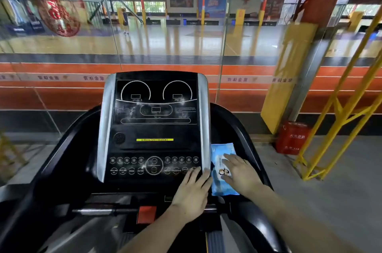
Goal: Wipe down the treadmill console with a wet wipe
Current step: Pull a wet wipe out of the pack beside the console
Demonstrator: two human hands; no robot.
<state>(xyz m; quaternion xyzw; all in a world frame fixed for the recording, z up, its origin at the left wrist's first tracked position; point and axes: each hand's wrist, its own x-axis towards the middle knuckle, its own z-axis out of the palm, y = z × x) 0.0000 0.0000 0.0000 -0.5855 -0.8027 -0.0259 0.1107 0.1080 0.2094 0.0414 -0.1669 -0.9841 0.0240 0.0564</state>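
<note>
The black treadmill console [155, 128] with silver side strips faces me, its dark display smudged and a row of round buttons along the bottom. A light blue wet wipe pack [220, 150] lies on the ledge just right of the console. My right hand [241, 172] rests flat on top of the pack, fingers spread. My left hand [192, 192] lies with fingers extended at the console's lower right corner, fingertips touching the pack's left edge. No loose wipe shows in either hand.
A red stop tab [146, 213] and a metal bar sit below the console. Black handrails [244, 128] curve on both sides. A glass wall stands ahead, a yellow frame [339, 120] and a red box [291, 137] to the right.
</note>
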